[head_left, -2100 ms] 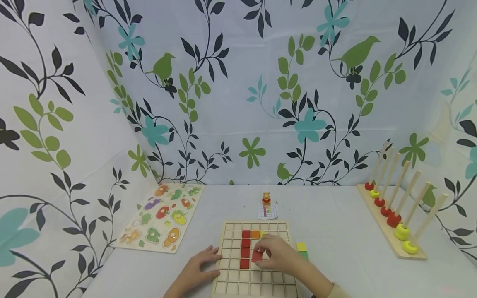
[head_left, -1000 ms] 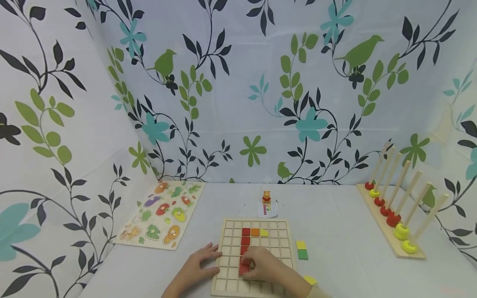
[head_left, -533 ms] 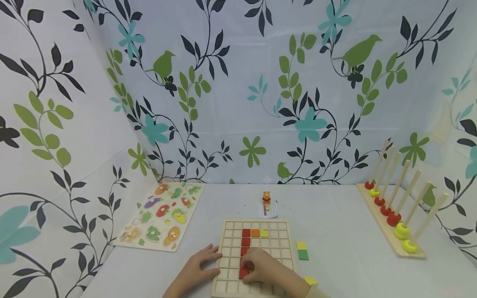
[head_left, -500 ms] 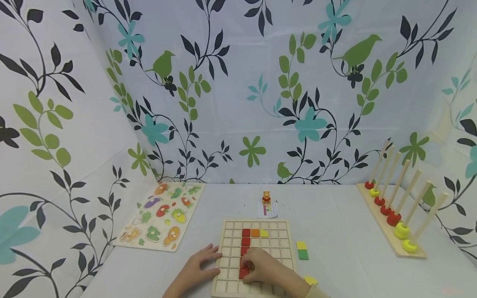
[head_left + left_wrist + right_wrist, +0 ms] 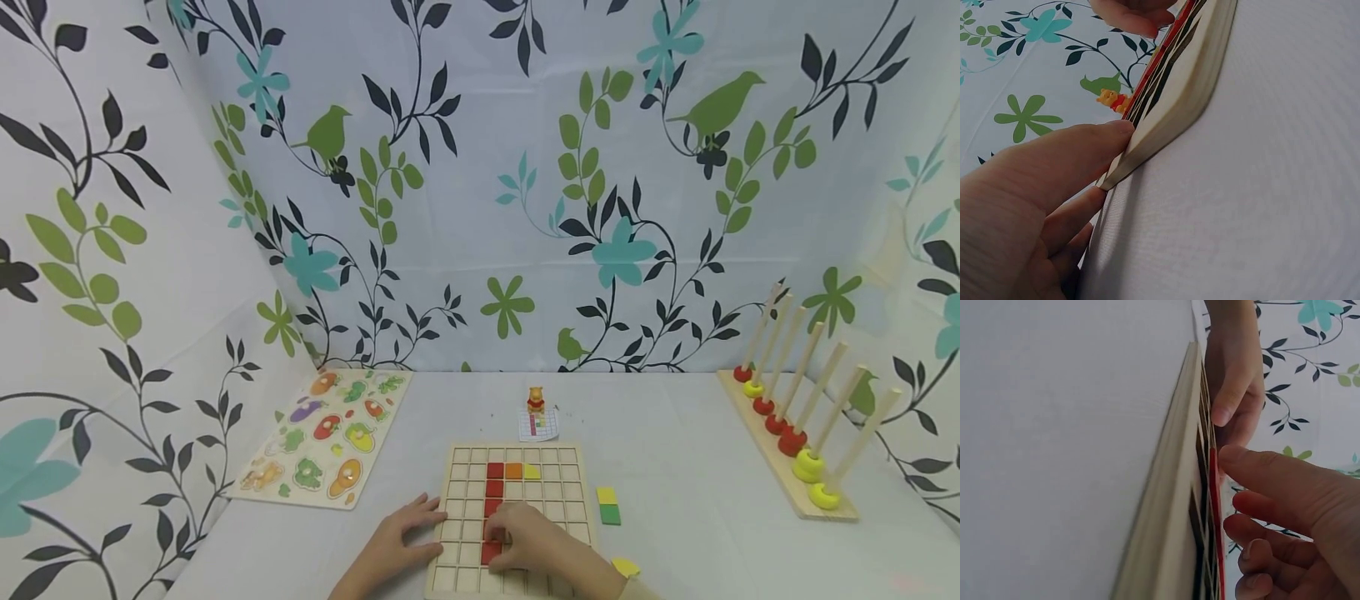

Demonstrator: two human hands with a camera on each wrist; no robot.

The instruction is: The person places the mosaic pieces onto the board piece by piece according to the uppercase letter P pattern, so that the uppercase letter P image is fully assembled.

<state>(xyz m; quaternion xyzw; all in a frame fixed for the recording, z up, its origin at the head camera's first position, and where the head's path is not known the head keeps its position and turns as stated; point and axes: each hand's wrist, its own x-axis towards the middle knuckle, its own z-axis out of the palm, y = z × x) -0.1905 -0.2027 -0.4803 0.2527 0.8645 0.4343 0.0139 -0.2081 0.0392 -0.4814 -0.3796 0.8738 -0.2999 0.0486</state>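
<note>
A wooden grid board (image 5: 461,577) lies on the table, with several red square tiles (image 5: 495,471) down one column. An orange tile (image 5: 513,472) and a yellow tile (image 5: 532,472) continue its top row. My right hand (image 5: 528,537) pinches the lowest red tile (image 5: 491,552) at its cell; its fingers cover part of the column. In the right wrist view, the thumb (image 5: 1260,459) touches the red tile's edge. My left hand (image 5: 397,537) rests against the board's left edge with extended fingers. The left wrist view has its thumb (image 5: 1110,128) at the board's rim.
Right of the board lie a yellow tile (image 5: 607,496), a green tile (image 5: 611,514) and another yellow piece (image 5: 626,567). Behind stands a bear figurine (image 5: 536,400) by a printed grid card (image 5: 538,425). A vegetable puzzle (image 5: 322,442) is left, a peg stacker (image 5: 795,450) right.
My right hand has carried the red tile left and toward me, to the bottom of the red column. Over the last half second it stays there. The left hand has kept its place.
</note>
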